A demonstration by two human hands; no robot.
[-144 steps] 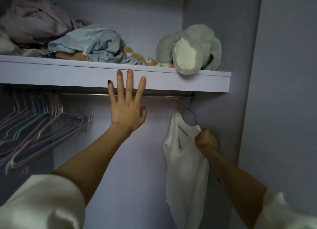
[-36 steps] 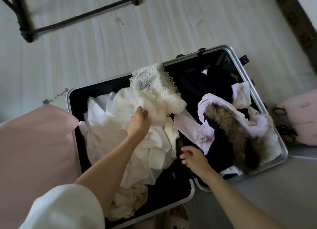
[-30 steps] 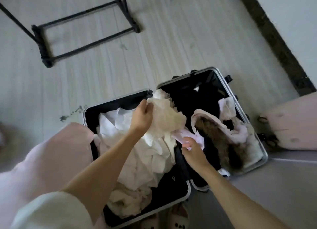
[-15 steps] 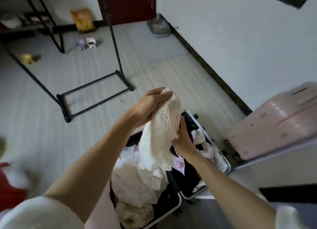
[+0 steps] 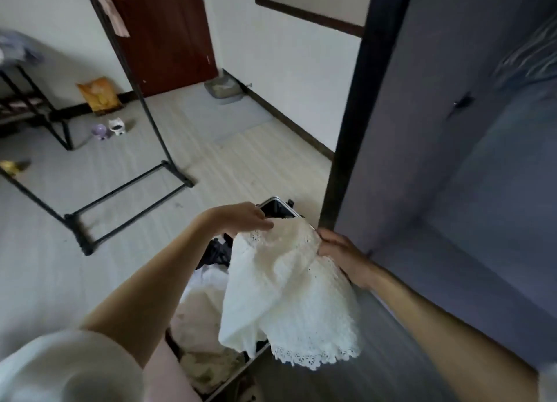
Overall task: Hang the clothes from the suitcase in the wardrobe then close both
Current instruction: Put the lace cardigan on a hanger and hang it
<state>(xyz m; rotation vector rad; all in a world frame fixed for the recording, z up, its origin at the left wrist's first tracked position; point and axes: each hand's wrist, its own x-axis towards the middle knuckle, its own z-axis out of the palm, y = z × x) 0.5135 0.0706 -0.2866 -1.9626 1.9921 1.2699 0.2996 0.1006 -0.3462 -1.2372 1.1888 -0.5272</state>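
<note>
Fingers of the left hand (image 5: pixel 238 217) and right hand (image 5: pixel 340 251) pinch the top edge of the white lace garment (image 5: pixel 289 293), spreading it above the open suitcase (image 5: pixel 280 208), probably to find its shoulders for a hanger, beside the wardrobe (image 5: pixel 452 160).

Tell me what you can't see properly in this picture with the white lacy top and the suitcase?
Head view, the only one:
- Suitcase: only a corner of its rim and some contents show; the white lace garment and left arm cover the rest.
- Left hand and right hand: fingertips hidden in the garment.
- Wardrobe: dim and cut off by the right edge; no rail or hangers show.
- Small cups on the floor: too small to identify.
</note>
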